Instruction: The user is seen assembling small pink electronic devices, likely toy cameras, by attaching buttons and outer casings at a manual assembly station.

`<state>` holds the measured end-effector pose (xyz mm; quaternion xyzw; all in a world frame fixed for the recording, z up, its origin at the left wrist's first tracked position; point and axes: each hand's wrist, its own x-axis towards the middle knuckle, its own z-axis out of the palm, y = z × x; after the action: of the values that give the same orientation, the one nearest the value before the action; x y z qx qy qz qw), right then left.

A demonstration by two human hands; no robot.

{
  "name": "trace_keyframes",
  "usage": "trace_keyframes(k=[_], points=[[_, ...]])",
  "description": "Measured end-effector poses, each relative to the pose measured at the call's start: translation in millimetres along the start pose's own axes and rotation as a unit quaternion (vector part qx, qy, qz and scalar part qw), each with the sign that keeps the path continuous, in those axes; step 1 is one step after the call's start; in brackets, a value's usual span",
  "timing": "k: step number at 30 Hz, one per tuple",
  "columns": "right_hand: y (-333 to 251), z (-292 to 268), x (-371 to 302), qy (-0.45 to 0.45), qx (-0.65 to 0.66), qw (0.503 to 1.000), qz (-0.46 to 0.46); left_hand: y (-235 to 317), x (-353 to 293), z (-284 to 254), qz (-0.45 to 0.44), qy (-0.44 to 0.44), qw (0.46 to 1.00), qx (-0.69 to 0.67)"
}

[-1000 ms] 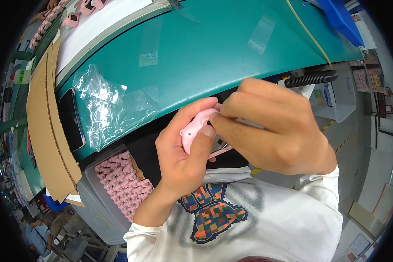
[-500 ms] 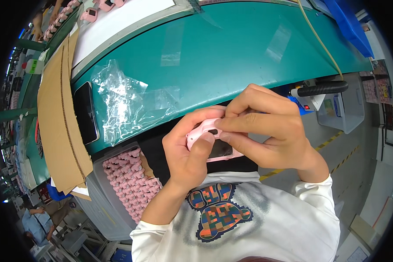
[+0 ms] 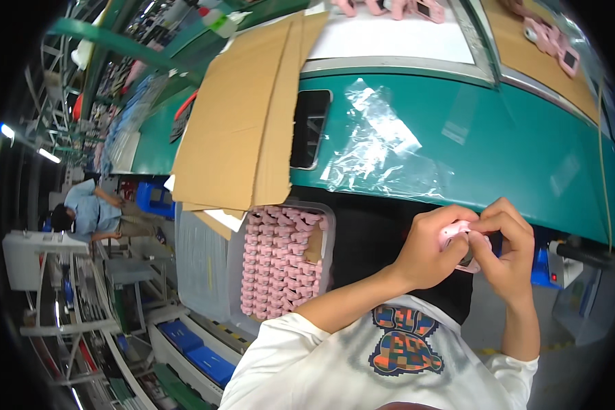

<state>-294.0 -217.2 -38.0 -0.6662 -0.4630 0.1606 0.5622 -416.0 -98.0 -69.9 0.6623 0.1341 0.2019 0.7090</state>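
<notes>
Seen from above in the head view, a worker in a white sweatshirt (image 3: pixel 335 372) holds a small pink plastic device (image 3: pixel 456 228) in the air just off the near edge of a green desk (image 3: pixel 485 174). The left hand (image 3: pixel 427 249) curls round the device, thumb laid across its face; the right hand (image 3: pixel 509 251) pinches its right side, thumb and forefinger bent close together. From where I stand, the fingers hide too much to tell whether a smaller piece sits under those fingertips. The step in hand looks like close finger work on the device; the next move seems to call for a firm left hold and a light, exact right fingertip. To the left, a clear plastic tub (image 3: pixel 329 247) bears tight rows of pink parts (image 3: pixel 275 263). On the desk lie a crumpled clear plastic bag (image 3: pixel 376 140), a black-screened phone (image 3: pixel 310 130) and sheets of brown cardboard (image 3: pixel 236 130); a co-worker (image 3: pixel 92 208) in light blue appears well apart, farther left.
</notes>
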Motion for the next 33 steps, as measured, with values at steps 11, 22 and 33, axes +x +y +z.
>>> trace_keyframes(k=[11, 22, 33], points=[[21, -30, -13, -0.076, 0.132, 0.981, 0.123, -6, 17, 0, 0.088, 0.046, 0.994, -0.050], [-8, -43, 14, -0.115, 0.254, 0.940, 0.197, -5, 26, -9, 0.043, 0.032, 0.993, -0.103], [77, -182, 145, 0.232, -0.286, 0.930, -0.001, -5, -20, 9, 0.145, -0.020, 0.980, -0.135]])
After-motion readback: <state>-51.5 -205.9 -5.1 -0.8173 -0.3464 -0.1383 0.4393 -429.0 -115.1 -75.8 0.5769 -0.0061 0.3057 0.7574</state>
